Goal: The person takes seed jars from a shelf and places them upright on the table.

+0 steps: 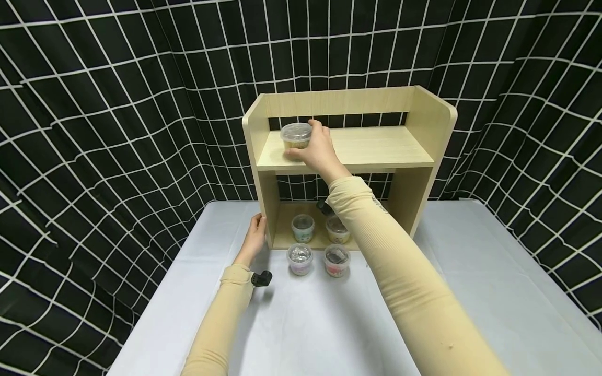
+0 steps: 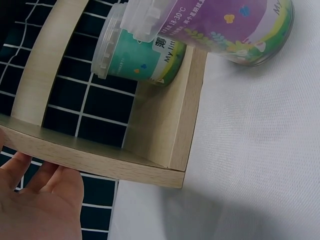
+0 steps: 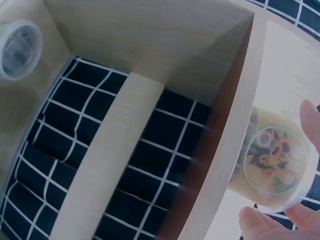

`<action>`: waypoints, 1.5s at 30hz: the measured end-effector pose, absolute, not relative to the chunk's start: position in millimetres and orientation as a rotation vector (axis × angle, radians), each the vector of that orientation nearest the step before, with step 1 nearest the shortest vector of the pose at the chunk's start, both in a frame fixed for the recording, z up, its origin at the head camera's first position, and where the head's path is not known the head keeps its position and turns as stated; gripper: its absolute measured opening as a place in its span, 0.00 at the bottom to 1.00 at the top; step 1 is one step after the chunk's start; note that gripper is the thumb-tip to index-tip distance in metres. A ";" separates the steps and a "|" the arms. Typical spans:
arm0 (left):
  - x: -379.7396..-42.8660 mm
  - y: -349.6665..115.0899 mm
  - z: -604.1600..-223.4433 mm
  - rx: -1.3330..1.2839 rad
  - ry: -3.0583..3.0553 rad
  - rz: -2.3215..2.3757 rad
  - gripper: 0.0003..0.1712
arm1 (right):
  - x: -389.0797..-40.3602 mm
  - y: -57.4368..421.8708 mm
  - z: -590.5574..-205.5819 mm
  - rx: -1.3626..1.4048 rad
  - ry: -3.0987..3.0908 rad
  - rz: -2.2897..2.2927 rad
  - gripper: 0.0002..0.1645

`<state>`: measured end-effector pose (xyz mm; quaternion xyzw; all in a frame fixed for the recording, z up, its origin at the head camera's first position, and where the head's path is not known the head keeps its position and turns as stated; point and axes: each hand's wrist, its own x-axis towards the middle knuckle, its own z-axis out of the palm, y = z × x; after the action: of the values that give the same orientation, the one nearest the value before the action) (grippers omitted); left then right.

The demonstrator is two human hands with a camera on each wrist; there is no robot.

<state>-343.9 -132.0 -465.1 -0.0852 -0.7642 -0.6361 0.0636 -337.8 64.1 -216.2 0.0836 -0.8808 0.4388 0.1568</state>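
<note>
At the left end of the upper shelf board (image 1: 376, 149), my right hand (image 1: 320, 149) holds a clear-lidded plastic tub (image 1: 295, 137) with yellowish sides. Thumb and fingers lie on opposite sides of this tub (image 3: 275, 162) in the right wrist view, where a flower print shows on its round end. Low on the left, my left hand (image 1: 254, 237) touches the outside of the wooden shelf unit's side panel (image 1: 256, 156) near its front edge. In the left wrist view the fingers (image 2: 62, 182) lie against that panel, their tips partly hidden behind its edge.
A teal tub (image 1: 303, 228) and a yellowish tub (image 1: 337, 230) stand in the lower compartment. Before the unit, a purple-labelled tub (image 1: 299, 259) and a red-and-white tub (image 1: 336, 261) sit on the white tablecloth (image 1: 301, 324). Black gridded cloth (image 1: 211, 68) hangs around the table.
</note>
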 end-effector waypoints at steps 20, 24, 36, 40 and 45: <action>-342.7 -130.9 -458.9 -0.178 -2.361 -1.941 0.28 | -345.5 66.9 -222.0 0.249 -2.509 1.195 0.48; -341.5 -130.3 -458.1 -0.169 -2.360 -1.946 0.27 | -345.6 66.1 -222.9 0.223 -2.494 1.192 0.45; -340.1 -126.7 -459.4 -0.154 -2.350 -1.947 0.28 | -344.4 64.5 -225.4 0.188 -2.467 1.225 0.42; -338.8 -126.0 -459.6 -0.140 -2.345 -1.945 0.27 | -343.0 64.3 -227.6 0.219 -2.438 1.231 0.41; -337.5 -127.0 -459.7 -0.126 -2.356 -1.920 0.28 | -340.9 64.0 -229.2 0.268 -2.367 1.251 0.40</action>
<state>-337.5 -127.0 -459.7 -0.0413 -0.7735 -0.6305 0.0496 -340.9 64.0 -229.2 0.0972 -0.8575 0.4531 0.2235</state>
